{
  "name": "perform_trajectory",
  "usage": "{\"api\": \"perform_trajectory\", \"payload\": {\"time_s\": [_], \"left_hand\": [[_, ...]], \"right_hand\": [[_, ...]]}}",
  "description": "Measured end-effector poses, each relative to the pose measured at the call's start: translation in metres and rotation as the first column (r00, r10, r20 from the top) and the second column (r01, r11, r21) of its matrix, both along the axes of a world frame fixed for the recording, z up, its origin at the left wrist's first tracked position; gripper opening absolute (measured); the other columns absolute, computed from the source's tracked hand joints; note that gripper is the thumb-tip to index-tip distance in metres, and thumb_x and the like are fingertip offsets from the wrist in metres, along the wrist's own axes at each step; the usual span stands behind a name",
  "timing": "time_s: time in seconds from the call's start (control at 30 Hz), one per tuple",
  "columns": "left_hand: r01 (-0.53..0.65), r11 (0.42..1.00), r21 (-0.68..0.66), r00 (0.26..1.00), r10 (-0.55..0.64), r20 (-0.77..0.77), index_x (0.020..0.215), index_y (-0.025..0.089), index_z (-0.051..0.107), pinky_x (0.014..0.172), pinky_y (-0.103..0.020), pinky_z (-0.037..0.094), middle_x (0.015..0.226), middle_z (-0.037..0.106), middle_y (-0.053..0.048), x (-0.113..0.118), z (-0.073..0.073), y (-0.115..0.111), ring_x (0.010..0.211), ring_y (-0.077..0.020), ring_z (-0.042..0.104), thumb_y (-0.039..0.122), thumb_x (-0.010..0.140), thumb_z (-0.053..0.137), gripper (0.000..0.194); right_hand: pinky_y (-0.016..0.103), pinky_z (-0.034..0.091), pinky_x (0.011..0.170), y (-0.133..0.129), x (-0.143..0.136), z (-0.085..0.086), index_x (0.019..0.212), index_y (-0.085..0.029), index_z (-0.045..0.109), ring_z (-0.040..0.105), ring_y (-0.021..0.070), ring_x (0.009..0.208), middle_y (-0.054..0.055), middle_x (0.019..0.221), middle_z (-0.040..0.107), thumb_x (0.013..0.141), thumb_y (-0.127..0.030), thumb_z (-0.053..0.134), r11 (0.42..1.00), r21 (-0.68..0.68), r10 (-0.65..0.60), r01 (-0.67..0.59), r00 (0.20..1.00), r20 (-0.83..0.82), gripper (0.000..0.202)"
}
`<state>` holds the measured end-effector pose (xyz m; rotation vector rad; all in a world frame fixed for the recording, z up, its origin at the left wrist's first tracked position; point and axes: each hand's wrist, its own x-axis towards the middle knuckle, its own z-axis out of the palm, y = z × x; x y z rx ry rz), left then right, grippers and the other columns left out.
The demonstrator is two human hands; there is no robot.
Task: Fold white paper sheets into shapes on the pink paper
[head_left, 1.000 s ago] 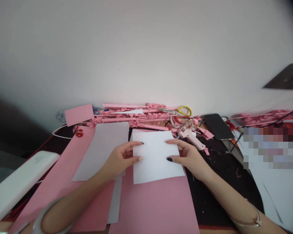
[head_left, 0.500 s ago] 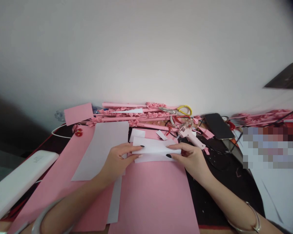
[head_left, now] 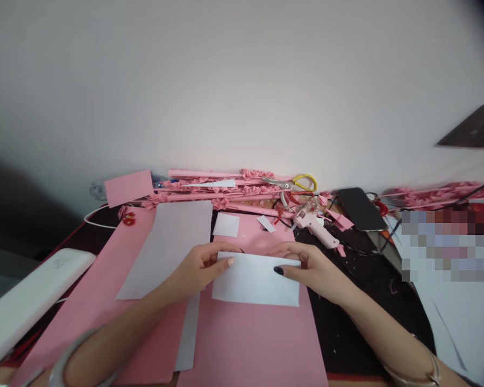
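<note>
A white sheet of paper (head_left: pixel 255 282) is pinched along its far edge by both hands, its near part hanging over a large pink sheet (head_left: pixel 252 344). My left hand (head_left: pixel 210 263) grips the left end, thumb on the near face and fingers behind. My right hand (head_left: pixel 306 269) holds the right end the same way, its dark-nailed thumb in front. The fingertips behind the paper are mostly hidden. Just beyond lie a small white paper square (head_left: pixel 226 225) and a white scrap (head_left: pixel 267 223). Larger white sheets (head_left: pixel 173 247) lie left of my left hand.
A pale pink glue gun (head_left: pixel 317 226) and yellow-handled scissors (head_left: pixel 304 183) lie beyond my right hand, near a black phone (head_left: pixel 362 208). Pink paper rods with ruffled pieces (head_left: pixel 221 191) line the wall. At left sits a long white device (head_left: pixel 36 301).
Both hands have turned the white paper, so a broad flat face now shows toward me where a folded strip showed before. The paper's near edge sits closer to me.
</note>
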<state>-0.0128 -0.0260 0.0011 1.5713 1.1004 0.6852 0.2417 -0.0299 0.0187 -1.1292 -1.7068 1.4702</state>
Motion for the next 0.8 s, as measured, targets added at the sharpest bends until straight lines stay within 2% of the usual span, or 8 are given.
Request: {"api": "perform_trajectory", "payload": {"time_s": [0.07,0.17,0.3,0.4,0.5,0.63,0.8], "left_hand": [[0.063,0.998,-0.015,0.998,-0.063,0.025,0.102,0.019,0.061,0.049,-0.019,0.037,0.085,0.063,-0.004,0.002,0.0,-0.001,0.06,-0.0108,0.053,0.034,0.083,0.052,0.026],[0.116,0.993,-0.001,0.993,-0.116,-0.005,0.095,0.019,0.064,0.05,-0.019,0.038,0.086,0.065,-0.003,0.005,0.0,-0.002,0.062,-0.0108,0.054,0.031,0.081,0.055,0.021],[0.147,0.983,0.11,0.985,-0.135,-0.112,0.086,0.019,0.068,0.053,-0.02,0.041,0.083,0.069,-0.002,0.01,-0.001,-0.003,0.068,-0.0141,0.06,0.024,0.079,0.057,0.014],[0.178,0.945,0.273,0.981,-0.148,-0.127,0.089,0.021,0.069,0.062,-0.022,0.046,0.085,0.07,-0.002,0.014,-0.001,-0.005,0.075,-0.0156,0.063,0.022,0.08,0.055,0.017],[0.192,0.901,0.388,0.979,-0.147,-0.143,0.092,0.022,0.069,0.071,-0.027,0.047,0.087,0.071,-0.002,0.015,-0.002,-0.007,0.078,-0.0174,0.063,0.024,0.084,0.05,0.021],[0.18,0.885,0.429,0.979,-0.119,-0.165,0.089,0.021,0.07,0.066,-0.026,0.048,0.081,0.071,-0.002,0.015,-0.005,-0.009,0.071,-0.0163,0.063,0.024,0.086,0.048,0.022],[0.19,0.888,0.418,0.976,-0.126,-0.177,0.086,0.02,0.07,0.06,-0.023,0.045,0.076,0.071,-0.001,0.017,-0.003,-0.009,0.064,-0.0135,0.062,0.023,0.085,0.05,0.021]], "right_hand": [[0.023,0.044,0.064,-0.001,-0.003,-0.002,0.087,-0.017,0.065,0.058,0.0147,0.075,0.003,0.085,0.063,0.076,-0.028,0.062,0.996,-0.052,0.074,-0.072,0.997,0.037,0.016],[0.021,0.041,0.053,-0.004,-0.01,-0.006,0.079,-0.015,0.066,0.054,0.012,0.06,0.001,0.068,0.061,0.079,-0.029,0.057,0.992,-0.063,0.116,-0.109,0.986,0.12,0.017],[0.021,0.039,0.052,-0.008,-0.019,-0.007,0.073,-0.016,0.066,0.053,0.0116,0.057,0.0,0.064,0.061,0.081,-0.023,0.054,0.983,0.131,0.095,-0.129,0.967,0.236,0.016],[0.022,0.04,0.055,-0.012,-0.024,-0.004,0.081,-0.019,0.068,0.055,0.0124,0.059,0.001,0.069,0.065,0.084,-0.018,0.048,0.941,0.28,0.087,-0.189,0.937,0.34,0.02],[0.023,0.042,0.059,-0.015,-0.027,-0.003,0.089,-0.022,0.068,0.058,0.0139,0.063,0.002,0.076,0.067,0.084,-0.015,0.046,0.907,0.353,0.078,-0.228,0.917,0.391,0.023],[0.025,0.043,0.065,-0.017,-0.03,-0.004,0.093,-0.021,0.065,0.06,0.016,0.071,0.004,0.082,0.068,0.084,-0.014,0.045,0.89,0.389,0.054,-0.238,0.902,0.428,0.023],[0.023,0.041,0.059,-0.016,-0.034,-0.002,0.083,-0.017,0.064,0.055,0.0135,0.063,0.002,0.071,0.063,0.084,-0.012,0.042,0.896,0.376,0.073,-0.238,0.912,0.403,0.022]]}}
